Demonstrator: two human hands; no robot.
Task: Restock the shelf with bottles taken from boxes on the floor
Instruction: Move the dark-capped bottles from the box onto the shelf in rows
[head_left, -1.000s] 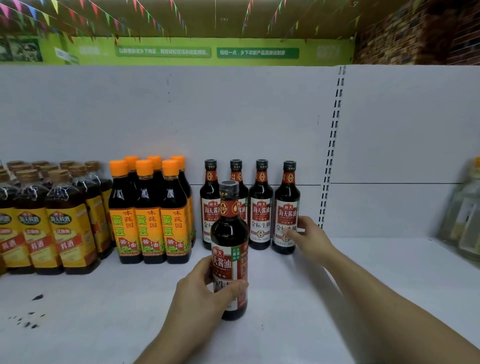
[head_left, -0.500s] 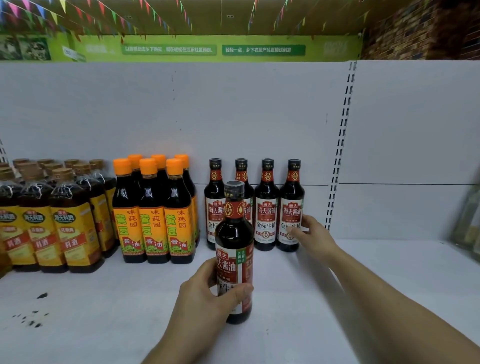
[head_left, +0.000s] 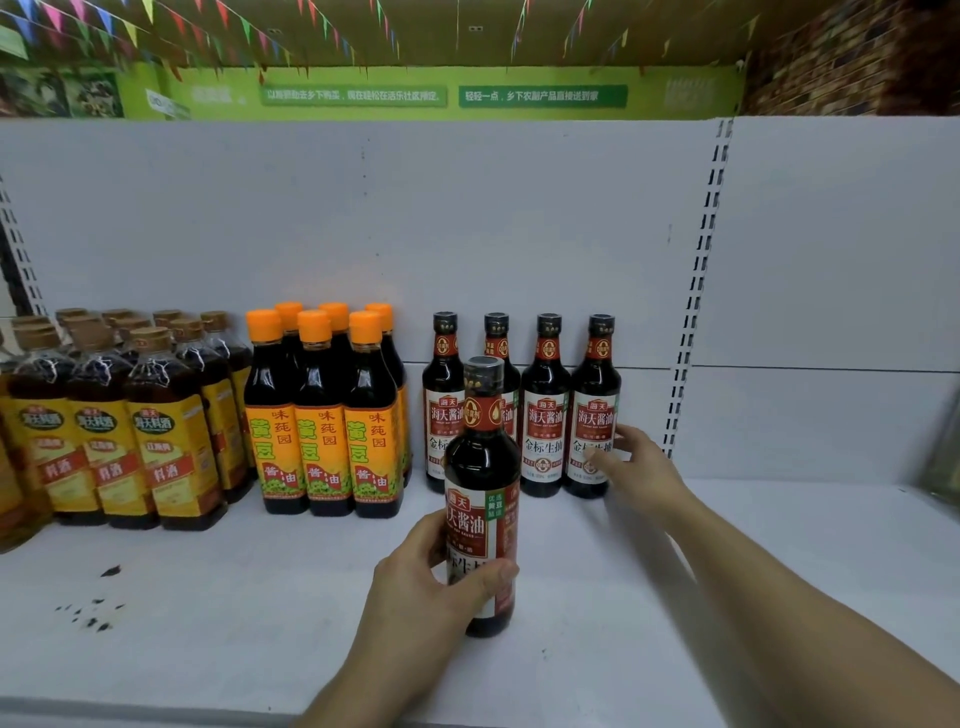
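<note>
Still as before, left hand (head_left: 415, 587) round the front bottle (head_left: 480, 467), right hand (head_left: 644, 467) pinching the rightmost back-row bottle (head_left: 595, 395).

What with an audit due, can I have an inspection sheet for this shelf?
Surface: white shelf.
Job's things: held bottle upright, in front of a back row of four matching bottles.
Clutter: dark specks front left; orange-capped bottles and yellow-label bottles alongside.
Hands: left hand grips the held bottle; right hand touches the rightmost bottle, grip unclear.
Cables: nothing seen.
Surroundings: white back panel, green banner, bunting.
</note>
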